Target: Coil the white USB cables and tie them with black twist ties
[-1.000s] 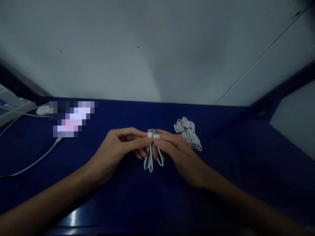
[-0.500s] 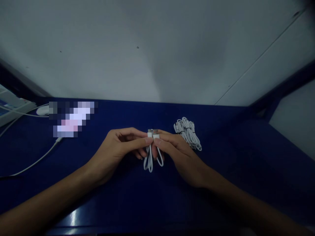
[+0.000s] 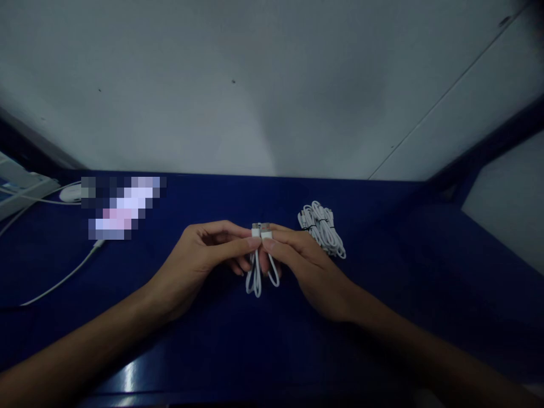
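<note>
A folded white USB cable (image 3: 256,277) is held between my two hands over the blue table. My left hand (image 3: 204,252) pinches it with the thumb just below one plug (image 3: 255,229). With thumb and fingers, my right hand (image 3: 308,263) grips it below the other, wider plug (image 3: 266,232). Both metal plug ends point away from me, side by side. The cable's loops hang down between the hands, and the fingers behind partly hide it. Just beyond my right hand lies a pile of white cables (image 3: 325,224) in bundles with black ties.
On the blue table (image 3: 238,351), a blurred-out bright object (image 3: 127,204) lies at the left with a white cord (image 3: 63,280) running from it. A white rounded item (image 3: 70,194) and a white box-like thing (image 3: 29,195) are beside it. A grey wall (image 3: 178,102) rises behind.
The view has shifted very slightly, so everything sits a little further left. Both hands keep the same hold on the cable.
</note>
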`<act>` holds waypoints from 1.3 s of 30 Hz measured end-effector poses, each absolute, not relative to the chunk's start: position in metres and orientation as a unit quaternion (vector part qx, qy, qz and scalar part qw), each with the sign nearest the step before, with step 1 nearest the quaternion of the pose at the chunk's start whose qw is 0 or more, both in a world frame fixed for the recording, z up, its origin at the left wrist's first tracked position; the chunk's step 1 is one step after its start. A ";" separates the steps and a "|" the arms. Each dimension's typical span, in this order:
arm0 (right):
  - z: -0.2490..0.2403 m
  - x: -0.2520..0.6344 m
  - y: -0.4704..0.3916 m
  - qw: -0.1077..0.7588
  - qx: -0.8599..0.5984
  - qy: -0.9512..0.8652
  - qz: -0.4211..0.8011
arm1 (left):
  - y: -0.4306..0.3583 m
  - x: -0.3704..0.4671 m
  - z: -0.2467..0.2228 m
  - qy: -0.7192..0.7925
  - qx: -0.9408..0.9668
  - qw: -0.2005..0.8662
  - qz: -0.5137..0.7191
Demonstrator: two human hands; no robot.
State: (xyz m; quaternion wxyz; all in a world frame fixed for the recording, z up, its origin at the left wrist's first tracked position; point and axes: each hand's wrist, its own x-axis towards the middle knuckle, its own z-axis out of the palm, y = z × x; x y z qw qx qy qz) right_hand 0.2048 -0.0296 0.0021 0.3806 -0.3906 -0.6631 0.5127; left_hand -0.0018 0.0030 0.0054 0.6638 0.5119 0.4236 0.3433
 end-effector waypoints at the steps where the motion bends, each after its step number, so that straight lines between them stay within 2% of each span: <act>1: 0.002 0.204 -0.030 0.381 -0.388 -0.663 0.514 | 0.003 -0.002 0.005 0.422 0.514 0.663 0.342; 39: 0.001 0.206 -0.030 0.384 -0.379 -0.658 0.525 | 0.003 -0.003 0.003 0.411 0.527 0.666 0.332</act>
